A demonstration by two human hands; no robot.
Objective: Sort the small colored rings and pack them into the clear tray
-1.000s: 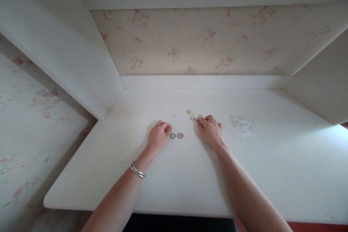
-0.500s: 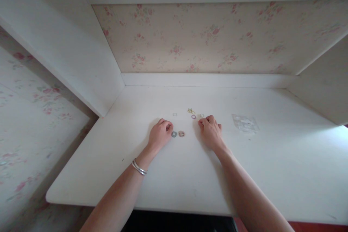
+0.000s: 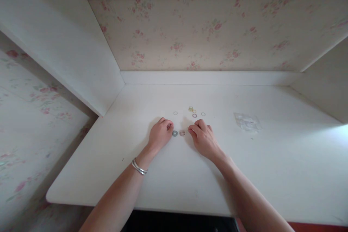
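1. Since half a second earlier, the right hand [image 3: 203,138] had slid from beside the far rings toward 9 o'clock, and its fingertips [image 3: 191,130] now sat just beside the pinkish ring [image 3: 182,132].
2. The left hand [image 3: 160,136] had barely shifted; it rested knuckles-up on the bench [image 3: 272,166], its grip curled loosely with nothing visibly in it.
3. The right grip was likewise half-curled; whether it pinched anything could not be told.
4. The grey-blue ring [image 3: 174,133] lay touching or just beside the pinkish one, between the two hands.
5. At 12 o'clock from that pair lay a loose scatter of small rings [image 3: 191,110], a purple one [image 3: 194,115] among them.
6. A clear plastic bag [image 3: 248,121] lay flat at 3 o'clock, well apart from the hands; its contents could not be made out.
7. A silver bangle [image 3: 139,167] circled the left wrist.
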